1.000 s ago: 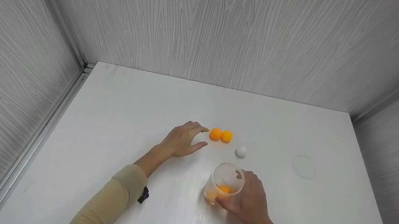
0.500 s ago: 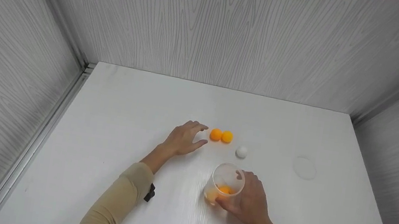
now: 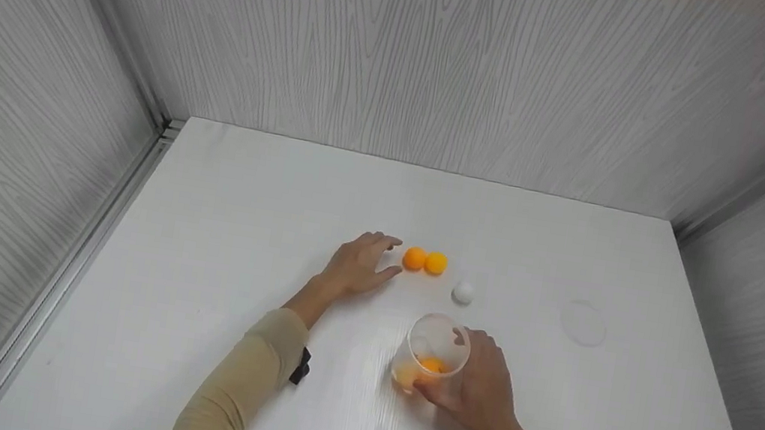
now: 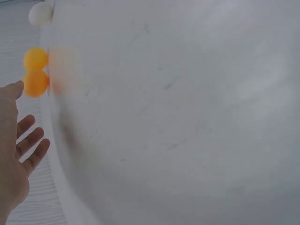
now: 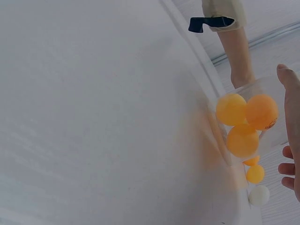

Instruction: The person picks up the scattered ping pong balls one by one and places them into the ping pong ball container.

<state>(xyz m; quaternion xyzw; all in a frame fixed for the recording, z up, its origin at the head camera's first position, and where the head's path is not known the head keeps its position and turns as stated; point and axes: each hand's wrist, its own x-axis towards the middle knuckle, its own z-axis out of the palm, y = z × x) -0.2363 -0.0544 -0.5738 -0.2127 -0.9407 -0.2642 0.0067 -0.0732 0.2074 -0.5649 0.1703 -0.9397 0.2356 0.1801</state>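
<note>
Fingers around upright, mouth-up cup

A: Clrs on desk?
B: Desk white; twd far edge, orange ball, yellow-orange ball, white ball.
A: The cup?
B: Clear, w/ orange balls.
A: Back wall?
B: Grey, woodgrain patt. L sleeve tan, strap blk.

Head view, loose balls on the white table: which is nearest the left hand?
The darker orange round ball, leftmost of the loose three, beside the left hand; the yellower round ball and white ball lie farther off.
</note>
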